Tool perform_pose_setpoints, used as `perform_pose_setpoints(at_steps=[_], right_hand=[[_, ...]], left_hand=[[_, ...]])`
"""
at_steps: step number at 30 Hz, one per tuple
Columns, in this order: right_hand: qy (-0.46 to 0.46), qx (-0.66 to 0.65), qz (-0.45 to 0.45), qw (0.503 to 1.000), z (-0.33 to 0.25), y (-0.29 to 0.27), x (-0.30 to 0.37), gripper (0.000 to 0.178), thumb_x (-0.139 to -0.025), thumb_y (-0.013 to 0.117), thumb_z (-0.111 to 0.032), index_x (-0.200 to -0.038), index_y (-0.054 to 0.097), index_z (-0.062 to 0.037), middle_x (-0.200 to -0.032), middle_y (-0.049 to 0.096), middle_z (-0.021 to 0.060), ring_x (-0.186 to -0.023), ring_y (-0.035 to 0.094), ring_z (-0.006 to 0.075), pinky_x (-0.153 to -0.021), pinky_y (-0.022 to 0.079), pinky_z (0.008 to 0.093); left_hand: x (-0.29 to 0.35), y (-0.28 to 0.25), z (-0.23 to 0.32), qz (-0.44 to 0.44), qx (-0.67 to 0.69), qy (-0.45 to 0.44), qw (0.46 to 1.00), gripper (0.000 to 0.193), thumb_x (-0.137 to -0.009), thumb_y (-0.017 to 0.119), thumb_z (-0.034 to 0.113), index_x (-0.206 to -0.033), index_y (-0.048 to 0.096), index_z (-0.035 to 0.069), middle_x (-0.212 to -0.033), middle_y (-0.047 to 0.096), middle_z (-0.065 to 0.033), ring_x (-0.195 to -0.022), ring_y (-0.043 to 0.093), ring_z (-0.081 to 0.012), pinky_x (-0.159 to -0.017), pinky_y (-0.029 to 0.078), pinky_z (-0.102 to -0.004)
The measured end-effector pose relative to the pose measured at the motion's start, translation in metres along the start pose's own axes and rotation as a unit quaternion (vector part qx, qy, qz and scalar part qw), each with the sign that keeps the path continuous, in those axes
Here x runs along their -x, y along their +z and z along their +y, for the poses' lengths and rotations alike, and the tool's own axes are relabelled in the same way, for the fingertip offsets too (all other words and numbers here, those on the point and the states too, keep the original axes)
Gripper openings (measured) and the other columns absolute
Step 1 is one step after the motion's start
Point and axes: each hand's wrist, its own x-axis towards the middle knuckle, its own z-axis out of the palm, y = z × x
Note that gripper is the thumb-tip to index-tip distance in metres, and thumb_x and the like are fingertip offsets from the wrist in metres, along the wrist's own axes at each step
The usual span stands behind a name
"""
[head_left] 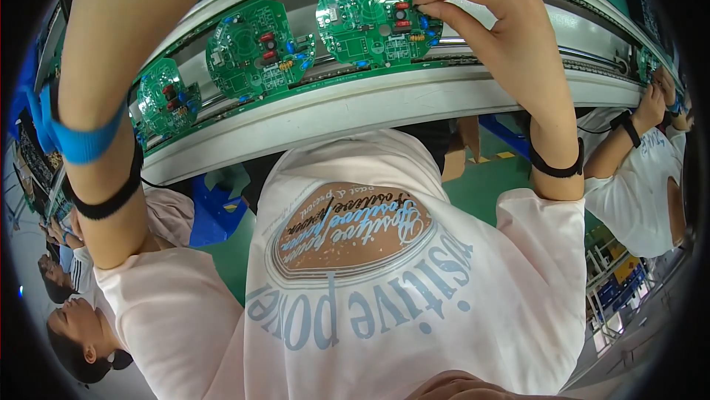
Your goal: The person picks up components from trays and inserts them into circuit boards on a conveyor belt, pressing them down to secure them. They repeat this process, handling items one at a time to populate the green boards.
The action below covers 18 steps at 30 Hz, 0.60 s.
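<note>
A round green circuit board [356, 30] with red, blue and striped components lies in the rail at the top middle. At its right side, my right hand [506, 19] is closed, thumb and forefinger pinched together beside a red component [401, 6]. Something small and dark shows at the fingertips, too small to name. My left forearm [137, 15] rises past the top edge, so the left hand is out of sight. Two similar boards, a middle one [251, 52] and a far-left one [164, 100], sit further left along the rail.
A pale metal conveyor rail [310, 119] runs across in front of me. Around my left forearm are a blue wrist strap [89, 137] and a black band. Blue bins [214, 211] stand below the rail. Other people work at both sides, one person's hand [651, 104] at far right.
</note>
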Motion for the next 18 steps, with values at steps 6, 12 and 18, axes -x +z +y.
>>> perform_pose_setpoints(at_steps=[6, 12, 18], right_hand=[[-0.002, 0.014, -0.010, 1.000, 0.004, -0.007, 0.001, 0.011, -0.087, 0.073, 0.002, -0.097, 0.069, 0.0000, -0.095, 0.069, 0.0114, -0.087, 0.068, 0.0306, -0.076, 0.054, 0.0368], [-0.343, -0.174, 0.109, 0.917, 0.077, 0.031, -0.021, 0.012, -0.086, 0.073, 0.000, -0.098, 0.069, -0.0002, -0.096, 0.070, 0.0115, -0.086, 0.069, 0.0321, -0.074, 0.055, 0.0369], [-0.415, -0.189, 0.124, 0.881, 0.082, 0.031, -0.024, 0.014, -0.085, 0.073, 0.000, -0.099, 0.070, -0.0008, -0.099, 0.071, 0.0117, -0.088, 0.070, 0.0330, -0.075, 0.056, 0.0367]], left_hand=[[0.056, 0.000, -0.008, -0.048, 0.089, -0.088, 0.991, 0.017, -0.093, 0.066, 0.010, -0.105, 0.073, 0.000, -0.093, 0.073, -0.0151, -0.085, 0.071, -0.0273, -0.077, 0.057, -0.0378], [0.078, 0.012, -0.014, -0.039, 0.142, -0.112, 0.983, 0.018, -0.097, 0.065, 0.010, -0.109, 0.072, 0.000, -0.095, 0.073, -0.0120, -0.086, 0.070, -0.0232, -0.078, 0.057, -0.0345], [0.084, 0.015, -0.014, -0.034, 0.169, -0.128, 0.977, 0.019, -0.100, 0.064, 0.011, -0.113, 0.071, 0.000, -0.096, 0.073, -0.0088, -0.087, 0.070, -0.0192, -0.078, 0.056, -0.0313]])
